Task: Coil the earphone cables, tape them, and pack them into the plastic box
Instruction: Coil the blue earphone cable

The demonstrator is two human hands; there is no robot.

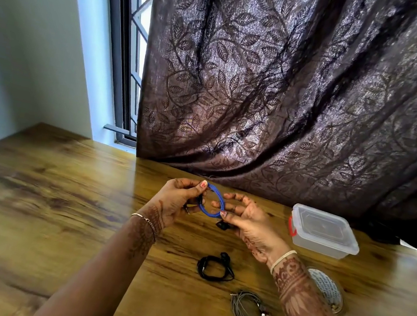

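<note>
A pale wall (pixel 27 45) stands at the far left, then a barred window (pixel 136 35) half covered by a dark leaf-patterned curtain (pixel 296 89) that hangs down to the back edge of the wooden counter (pixel 43 199).

Above the middle of the counter, the left hand (pixel 175 202) pinches the left side of a blue earphone cable (pixel 215 203), its fingers (pixel 201 187) curled around the strands. The cable is wound into a small ring and held in the air between both hands. The right hand (pixel 249 221) grips the ring's right side between thumb and fingers, and the black earbuds (pixel 222 225) dangle just under it.

Nearer the person, a coiled black earphone cable (pixel 213 267) lies on the counter, with a coiled grey earphone cable (pixel 248 309) just to its right.

A roll of tape (pixel 328 291) lies beyond the right forearm, partly hidden by it. Farther back on the right sits the clear plastic box (pixel 323 231), lid on, with a red clasp on its left end.
</note>
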